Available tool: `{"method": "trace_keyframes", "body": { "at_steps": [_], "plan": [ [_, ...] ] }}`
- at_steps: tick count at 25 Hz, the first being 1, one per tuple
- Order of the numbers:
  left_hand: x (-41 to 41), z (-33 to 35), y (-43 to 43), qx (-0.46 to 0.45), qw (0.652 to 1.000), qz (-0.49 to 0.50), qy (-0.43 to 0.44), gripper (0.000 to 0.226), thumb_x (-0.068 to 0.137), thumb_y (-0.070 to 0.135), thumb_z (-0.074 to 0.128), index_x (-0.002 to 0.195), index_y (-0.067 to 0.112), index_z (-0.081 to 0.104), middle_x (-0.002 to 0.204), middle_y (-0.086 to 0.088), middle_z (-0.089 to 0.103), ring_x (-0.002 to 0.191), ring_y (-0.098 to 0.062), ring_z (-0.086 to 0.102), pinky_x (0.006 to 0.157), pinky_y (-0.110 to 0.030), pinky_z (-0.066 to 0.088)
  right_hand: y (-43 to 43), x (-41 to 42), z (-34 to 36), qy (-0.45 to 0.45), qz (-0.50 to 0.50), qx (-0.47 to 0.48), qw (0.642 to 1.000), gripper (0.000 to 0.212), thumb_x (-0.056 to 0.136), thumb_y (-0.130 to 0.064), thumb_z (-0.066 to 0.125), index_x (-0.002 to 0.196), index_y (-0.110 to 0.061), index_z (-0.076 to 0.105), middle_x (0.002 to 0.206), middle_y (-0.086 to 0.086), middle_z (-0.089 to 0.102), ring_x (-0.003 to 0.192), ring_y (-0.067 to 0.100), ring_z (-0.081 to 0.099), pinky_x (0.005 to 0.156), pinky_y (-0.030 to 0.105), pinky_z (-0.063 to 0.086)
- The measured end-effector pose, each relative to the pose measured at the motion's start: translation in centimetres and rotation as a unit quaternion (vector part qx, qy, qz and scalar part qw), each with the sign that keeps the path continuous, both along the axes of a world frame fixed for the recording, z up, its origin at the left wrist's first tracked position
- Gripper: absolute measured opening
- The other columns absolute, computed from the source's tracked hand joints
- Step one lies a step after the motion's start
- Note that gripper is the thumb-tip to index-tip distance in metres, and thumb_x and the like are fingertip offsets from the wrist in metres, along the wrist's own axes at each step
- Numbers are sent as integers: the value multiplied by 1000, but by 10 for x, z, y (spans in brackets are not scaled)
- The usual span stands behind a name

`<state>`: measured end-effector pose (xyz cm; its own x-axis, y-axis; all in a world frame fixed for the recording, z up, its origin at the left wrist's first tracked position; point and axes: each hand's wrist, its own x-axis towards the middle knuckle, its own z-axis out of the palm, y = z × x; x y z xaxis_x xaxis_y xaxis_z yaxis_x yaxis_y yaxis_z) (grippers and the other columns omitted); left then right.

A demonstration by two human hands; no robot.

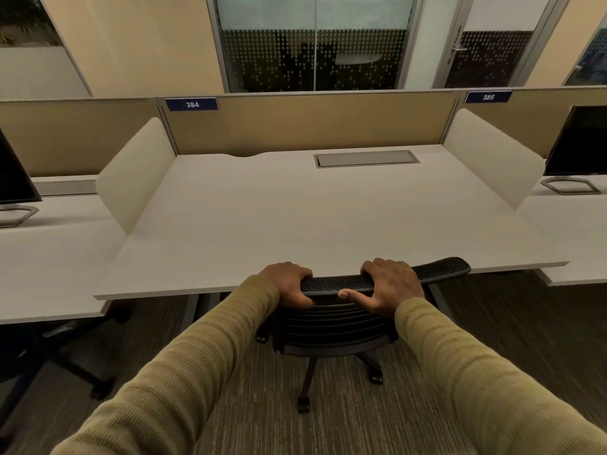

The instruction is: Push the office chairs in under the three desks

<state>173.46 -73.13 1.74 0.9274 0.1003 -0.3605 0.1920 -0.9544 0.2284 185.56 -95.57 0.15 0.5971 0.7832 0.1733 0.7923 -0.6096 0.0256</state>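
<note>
A black mesh-backed office chair (pixel 331 326) stands at the front edge of the middle white desk (pixel 295 218), labelled 384. Its backrest top lies level with the desk edge; the seat is hidden beneath the desk. My left hand (pixel 289 284) grips the left end of the backrest's top rim. My right hand (pixel 391 287) grips the rim further right, thumb stretched along its near side. Under the left desk (pixel 49 257) another chair's wheeled base (pixel 82 366) shows. The right desk (pixel 578 238) shows no chair.
Low white side screens (pixel 134 175) and a tan back panel (pixel 305 123) fence the middle desk. Black monitors (pixel 578 142) stand on the two side desks. Striped carpet (pixel 256 415) lies around me. Glass walls and a door are beyond the desks.
</note>
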Motion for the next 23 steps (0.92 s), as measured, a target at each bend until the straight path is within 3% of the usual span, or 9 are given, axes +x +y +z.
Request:
{"method": "trace_keyframes", "body": {
  "at_steps": [5,11,14,16,18,19,21,23],
  "plan": [
    [10,-9,13,7,1000,-2,12,60,78,54,73,127,23,58,118,-2,64,103,-24,60,90,-39,51,8,5,-12,-3,-9,6,1000,92,68,-100,15,96,-23,58,81,-2,54,70,20,49,70,38,44],
    [4,-14,8,53,997,37,-47,57,73,61,70,118,28,63,110,3,66,98,-21,61,83,-35,51,7,2,-11,17,-28,-2,999,98,68,-100,14,104,-22,61,89,-1,58,80,21,51,79,40,44],
    [-12,-15,-2,80,989,89,-89,50,75,59,68,112,27,63,108,2,67,97,-21,61,84,-35,50,-3,-16,-14,36,-73,22,996,105,73,-97,13,135,-21,50,126,6,58,116,28,52,104,48,36],
    [-28,-24,-13,115,976,136,-124,53,77,58,66,118,25,57,118,-2,63,107,-24,57,91,-39,46,-16,-37,-23,32,-75,28,996,105,78,-92,12,155,-21,22,158,9,31,146,30,24,120,50,14],
    [-50,-34,-31,111,961,184,-176,73,82,58,62,142,22,42,146,-8,46,135,-30,39,107,-45,38,-34,-59,-31,21,-61,29,997,102,81,-88,13,158,-22,-3,166,9,-4,152,28,-7,122,51,-2],
    [-60,-41,-41,109,954,194,-200,86,83,60,59,153,21,27,160,-9,27,148,-33,21,116,-48,30,-43,-69,-35,20,-58,36,997,100,83,-85,16,157,-22,-10,165,8,-16,151,27,-17,122,52,-5],
    [-86,-58,-62,124,944,189,-242,104,84,63,56,160,25,-3,168,-7,-11,154,-33,-11,125,-52,9,-59,-89,-43,35,-61,42,997,98,85,-81,22,156,-23,-15,162,7,-26,149,26,-23,121,51,-7],
    [-109,-71,-78,129,939,170,-268,110,83,62,56,157,29,-18,165,-4,-28,152,-32,-23,124,-54,-2,-66,-107,-53,56,-49,49,996,95,88,-78,27,155,-25,-15,162,7,-26,150,27,-20,121,51,-6]
  ]
}}
